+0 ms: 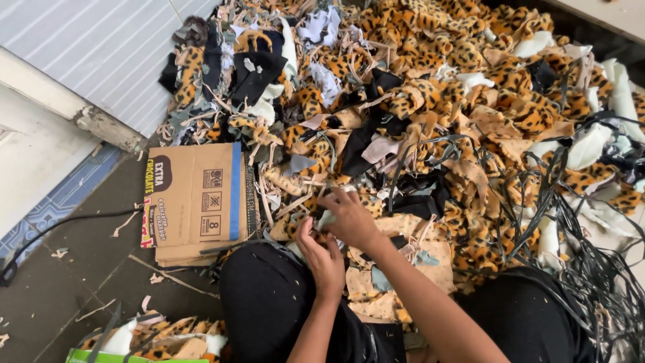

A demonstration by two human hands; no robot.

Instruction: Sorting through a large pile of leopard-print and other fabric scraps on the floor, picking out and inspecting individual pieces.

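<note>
Head view: small leopard-print fabric scrap (pixel 321 227) is pinched between left hand (pixel 324 259) and right hand (pixel 351 218), being sorted at scrap pile (pixel 437 101); careful separation is needed next.

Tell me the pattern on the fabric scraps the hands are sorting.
Leopard print, orange-tan with black spots, on the fabric scraps; clearest in the head view.

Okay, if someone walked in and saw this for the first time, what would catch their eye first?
Most striking is the huge pile of leopard-print fabric scraps, mixed with black and white offcuts, filling the upper and right of the view. At its near edge, the left hand and right hand work together on a small scrap. Left of them, a flattened cardboard box lies on the dark floor.
</note>
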